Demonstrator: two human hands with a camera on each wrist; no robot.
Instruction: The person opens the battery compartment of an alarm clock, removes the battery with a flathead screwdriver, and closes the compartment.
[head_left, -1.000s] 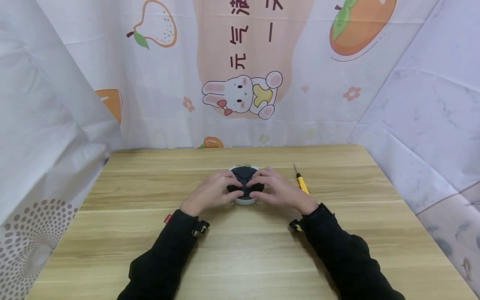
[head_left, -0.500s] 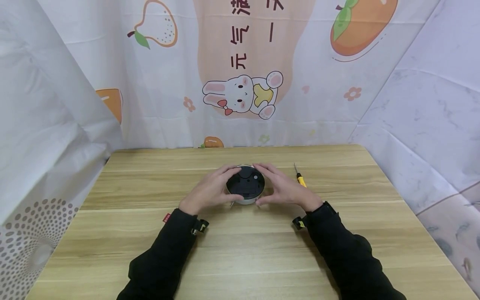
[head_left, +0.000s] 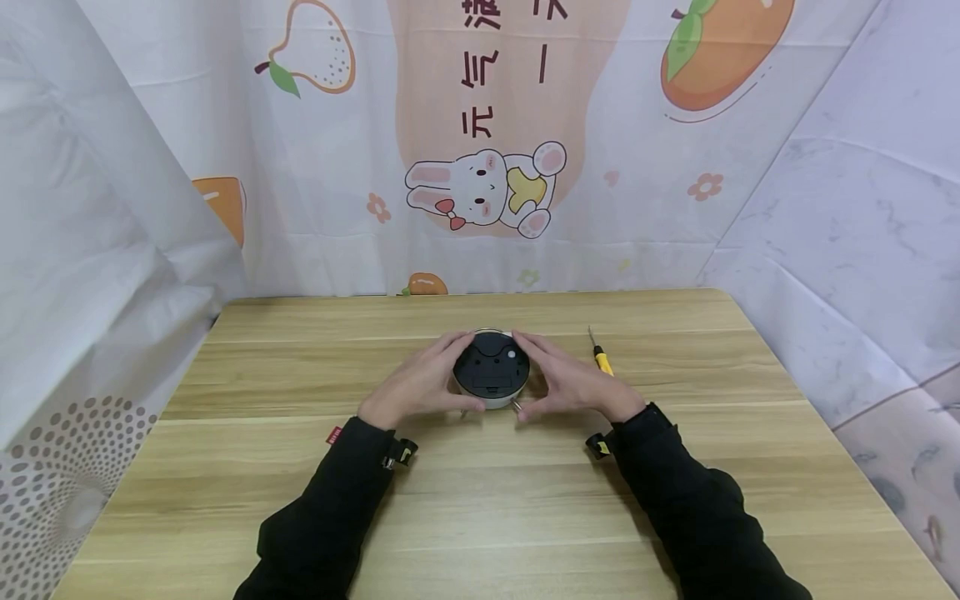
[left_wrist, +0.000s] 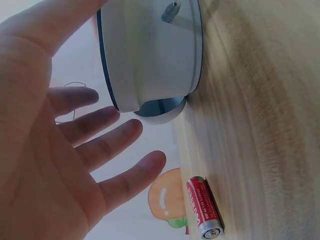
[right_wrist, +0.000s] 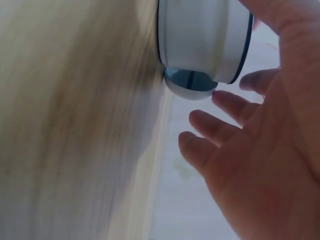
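Note:
A round white alarm clock (head_left: pixel 491 367) lies face down on the table, its black back panel upward. In the left wrist view, a short metal foot (left_wrist: pixel 171 11) sticks out of its white side wall (left_wrist: pixel 150 55). A domed bell (right_wrist: pixel 187 85) shows at its far end in the right wrist view. My left hand (head_left: pixel 420 375) flanks the clock's left side with fingers spread and fairly straight. My right hand (head_left: pixel 573 375) flanks the right side likewise, its thumb near the other foot. Fingertips are at the rim; firm contact cannot be told.
A yellow-handled screwdriver (head_left: pixel 602 354) lies right of the clock, partly behind the right hand. A red battery (left_wrist: pixel 204 207) lies on the table in the left wrist view. A printed curtain (head_left: pixel 330 200) hangs behind the wooden table (head_left: pixel 480 517).
Both hands have moved outward from the clock's back panel to its sides, uncovering the panel. Both thumbs have shifted slightly lower since half a second ago. The clock stays in place.

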